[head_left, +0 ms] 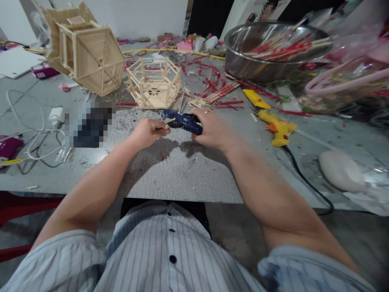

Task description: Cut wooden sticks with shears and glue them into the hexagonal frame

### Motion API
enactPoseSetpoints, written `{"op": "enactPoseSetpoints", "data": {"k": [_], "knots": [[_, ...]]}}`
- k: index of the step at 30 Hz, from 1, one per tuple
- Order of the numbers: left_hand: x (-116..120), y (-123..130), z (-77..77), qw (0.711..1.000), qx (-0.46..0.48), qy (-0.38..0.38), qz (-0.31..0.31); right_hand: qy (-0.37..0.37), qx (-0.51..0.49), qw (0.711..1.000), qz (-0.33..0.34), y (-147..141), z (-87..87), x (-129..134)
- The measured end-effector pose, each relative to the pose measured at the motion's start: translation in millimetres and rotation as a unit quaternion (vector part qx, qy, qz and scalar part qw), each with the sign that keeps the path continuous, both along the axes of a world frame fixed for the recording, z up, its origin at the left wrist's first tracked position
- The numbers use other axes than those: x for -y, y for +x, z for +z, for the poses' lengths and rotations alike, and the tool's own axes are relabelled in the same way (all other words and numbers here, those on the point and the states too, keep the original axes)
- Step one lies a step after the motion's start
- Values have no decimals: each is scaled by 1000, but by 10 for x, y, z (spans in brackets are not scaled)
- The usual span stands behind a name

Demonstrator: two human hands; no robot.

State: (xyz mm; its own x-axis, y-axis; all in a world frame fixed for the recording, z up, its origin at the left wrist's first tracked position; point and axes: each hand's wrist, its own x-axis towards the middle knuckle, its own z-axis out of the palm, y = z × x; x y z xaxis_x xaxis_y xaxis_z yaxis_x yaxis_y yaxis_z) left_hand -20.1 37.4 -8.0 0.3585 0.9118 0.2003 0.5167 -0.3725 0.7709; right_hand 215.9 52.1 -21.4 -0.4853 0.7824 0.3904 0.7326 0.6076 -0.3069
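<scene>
Over the grey mat [182, 174], my right hand [211, 127] is wrapped round a pair of blue-handled cutters [185, 121]. Their dark jaws point left, toward my left hand [148, 132], which is closed in a pinch on a short pale wooden stick [167, 127]. Most of that stick is hidden by my fingers, and its tip is close to the jaws; I cannot tell whether they touch it. Just beyond my hands stands a small hexagonal frame of wooden sticks [154, 83].
A larger hexagonal stick model [97, 61] lies tilted at the back left. Red-tipped sticks [223, 93] are scattered behind my hands. At the right are a yellow glue gun [278, 125] with its cord and a steel basin [243, 67] of sticks. White cables [39, 150] tangle on the left.
</scene>
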Motion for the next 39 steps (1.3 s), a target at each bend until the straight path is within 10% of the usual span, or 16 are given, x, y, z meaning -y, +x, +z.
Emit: {"op": "enactPoseSetpoints", "data": {"k": [39], "knots": [[54,77,19,978,198,-66,3,-29,0,995,-91,-33,130,119]]}}
